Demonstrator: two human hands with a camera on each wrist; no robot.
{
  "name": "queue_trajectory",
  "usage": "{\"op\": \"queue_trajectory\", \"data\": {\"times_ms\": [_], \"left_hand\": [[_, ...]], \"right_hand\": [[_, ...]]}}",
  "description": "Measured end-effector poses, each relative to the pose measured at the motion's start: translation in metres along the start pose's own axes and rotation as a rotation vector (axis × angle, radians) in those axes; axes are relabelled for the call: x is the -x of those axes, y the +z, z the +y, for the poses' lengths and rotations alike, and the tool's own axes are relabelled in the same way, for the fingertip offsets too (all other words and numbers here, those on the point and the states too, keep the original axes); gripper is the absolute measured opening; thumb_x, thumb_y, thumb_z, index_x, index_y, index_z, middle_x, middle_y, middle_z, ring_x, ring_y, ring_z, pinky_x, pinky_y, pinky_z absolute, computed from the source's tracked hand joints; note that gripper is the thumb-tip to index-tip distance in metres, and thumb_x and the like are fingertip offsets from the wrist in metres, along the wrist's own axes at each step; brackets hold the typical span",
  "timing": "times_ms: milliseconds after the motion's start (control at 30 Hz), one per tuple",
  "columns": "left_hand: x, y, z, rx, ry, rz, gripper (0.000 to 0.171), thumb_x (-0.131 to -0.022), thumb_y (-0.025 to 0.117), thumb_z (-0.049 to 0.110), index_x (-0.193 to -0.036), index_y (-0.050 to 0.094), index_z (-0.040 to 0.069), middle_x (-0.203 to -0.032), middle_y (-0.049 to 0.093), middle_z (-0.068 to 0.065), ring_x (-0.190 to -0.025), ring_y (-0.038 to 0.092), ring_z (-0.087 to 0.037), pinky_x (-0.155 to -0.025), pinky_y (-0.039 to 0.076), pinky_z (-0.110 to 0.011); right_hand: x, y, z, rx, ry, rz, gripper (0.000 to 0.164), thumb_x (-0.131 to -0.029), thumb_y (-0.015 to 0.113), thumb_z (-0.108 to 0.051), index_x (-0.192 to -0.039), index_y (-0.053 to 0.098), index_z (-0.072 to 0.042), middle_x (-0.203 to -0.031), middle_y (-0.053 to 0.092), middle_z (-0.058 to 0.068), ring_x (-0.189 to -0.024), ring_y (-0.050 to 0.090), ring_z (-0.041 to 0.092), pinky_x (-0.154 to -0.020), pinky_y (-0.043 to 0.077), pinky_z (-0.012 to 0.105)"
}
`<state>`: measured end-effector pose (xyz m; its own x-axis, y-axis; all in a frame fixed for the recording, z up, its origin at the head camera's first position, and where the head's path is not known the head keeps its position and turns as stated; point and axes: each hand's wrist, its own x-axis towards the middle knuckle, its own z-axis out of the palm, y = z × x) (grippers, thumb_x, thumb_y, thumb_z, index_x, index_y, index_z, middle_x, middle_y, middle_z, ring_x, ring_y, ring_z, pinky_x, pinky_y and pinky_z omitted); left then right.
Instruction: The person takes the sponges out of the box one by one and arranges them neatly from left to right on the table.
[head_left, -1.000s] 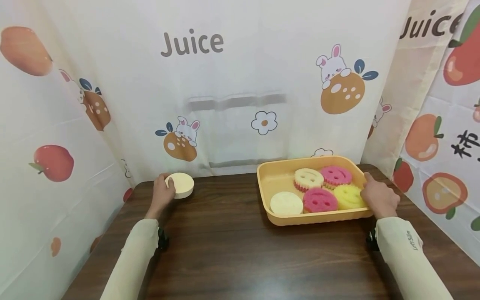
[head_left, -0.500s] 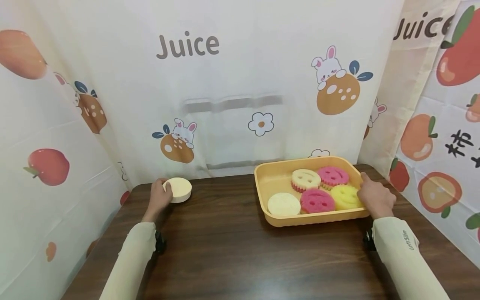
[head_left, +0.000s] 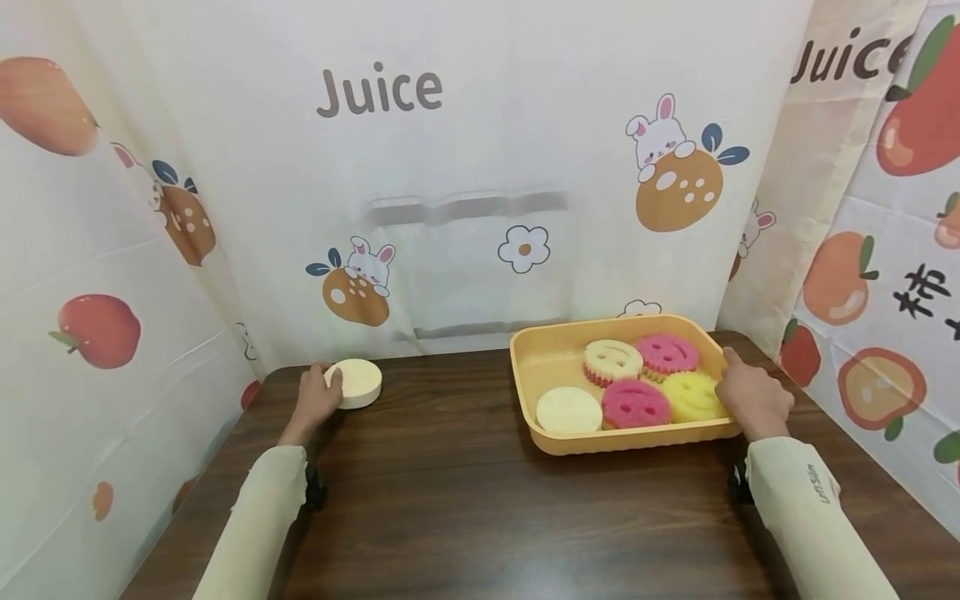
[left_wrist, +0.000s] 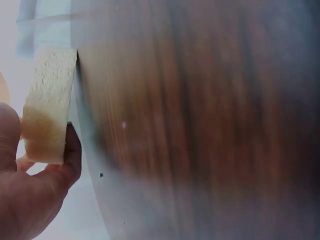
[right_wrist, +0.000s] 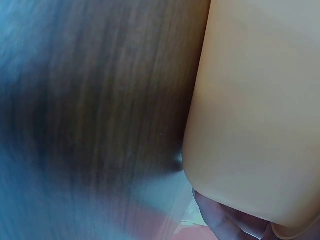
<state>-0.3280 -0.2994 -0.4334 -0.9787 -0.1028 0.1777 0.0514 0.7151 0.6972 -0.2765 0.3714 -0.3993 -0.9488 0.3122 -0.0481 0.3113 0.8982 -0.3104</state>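
Note:
At the far left of the table in the head view, my left hand (head_left: 318, 397) holds a round pale-yellow sponge (head_left: 354, 383) by its side. The left wrist view shows that sponge (left_wrist: 50, 95) on edge, porous, pinched between thumb and fingers. To the right, my right hand (head_left: 757, 398) grips the right side of a yellow-orange plastic tray (head_left: 551, 340). In the right wrist view the tray's wall (right_wrist: 250, 110) fills the right, with fingers (right_wrist: 220, 217) under its lower corner. Inside the tray lie a plain pale sponge (head_left: 568, 411) and several smiley-face sponges, including a pink one (head_left: 636, 404) and a yellow one (head_left: 693, 397).
The dark wood table (head_left: 450, 500) has its back edge against a white printed curtain (head_left: 465, 150). More printed curtain hangs at the left (head_left: 90, 250) and right sides. Each wrist wears a dark camera band below a pale sleeve.
My left hand has brought the pale-yellow sponge slightly lower and nearer. The right hand stays at the tray's side, and the tray has stayed put. The head view has shifted a little.

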Motion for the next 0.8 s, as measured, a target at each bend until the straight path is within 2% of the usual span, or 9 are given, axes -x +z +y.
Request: {"op": "queue_trajectory", "data": {"times_ms": [167, 333, 633, 800], "left_hand": [[0.0041, -0.0024, -0.0005, -0.058, -0.067, -0.088, 0.063, -0.103, 0.036, 0.029, -0.141, 0.025, -0.020, -0.140, 0.026, -0.045, -0.130, 0.029, -0.051, -0.111, 0.030, -0.062], [0.0036, -0.0047, 0.0015, -0.075, -0.113, -0.123, 0.067, -0.103, 0.037, 0.033, -0.143, 0.022, -0.018, -0.140, 0.024, -0.044, -0.130, 0.028, -0.050, -0.111, 0.030, -0.062], [0.0014, -0.0081, 0.0023, -0.097, -0.129, -0.151, 0.066, -0.102, 0.035, 0.032, -0.144, 0.020, -0.018, -0.140, 0.024, -0.044, -0.129, 0.029, -0.050, -0.112, 0.030, -0.062], [0.0009, -0.0104, -0.0009, -0.114, -0.107, -0.156, 0.064, -0.103, 0.034, 0.029, -0.143, 0.020, -0.020, -0.138, 0.028, -0.045, -0.126, 0.034, -0.051, -0.109, 0.033, -0.062]], "right_hand": [[0.0014, 0.0001, -0.0006, -0.001, -0.001, -0.002, 0.059, -0.103, 0.032, -0.022, -0.157, 0.016, -0.007, -0.122, 0.051, 0.044, -0.089, 0.059, 0.057, -0.068, 0.044, 0.062], [0.0004, -0.0032, -0.0009, 0.005, 0.000, 0.007, 0.060, -0.102, 0.033, -0.022, -0.157, 0.015, -0.007, -0.121, 0.051, 0.044, -0.090, 0.058, 0.057, -0.069, 0.044, 0.063], [0.0000, -0.0047, -0.0003, 0.011, 0.005, -0.011, 0.059, -0.103, 0.031, -0.023, -0.157, 0.013, -0.007, -0.123, 0.050, 0.044, -0.092, 0.058, 0.058, -0.070, 0.044, 0.063], [0.0010, -0.0027, -0.0012, 0.005, -0.001, -0.013, 0.060, -0.102, 0.033, -0.022, -0.157, 0.014, -0.006, -0.124, 0.049, 0.044, -0.092, 0.058, 0.059, -0.070, 0.044, 0.063]]}}
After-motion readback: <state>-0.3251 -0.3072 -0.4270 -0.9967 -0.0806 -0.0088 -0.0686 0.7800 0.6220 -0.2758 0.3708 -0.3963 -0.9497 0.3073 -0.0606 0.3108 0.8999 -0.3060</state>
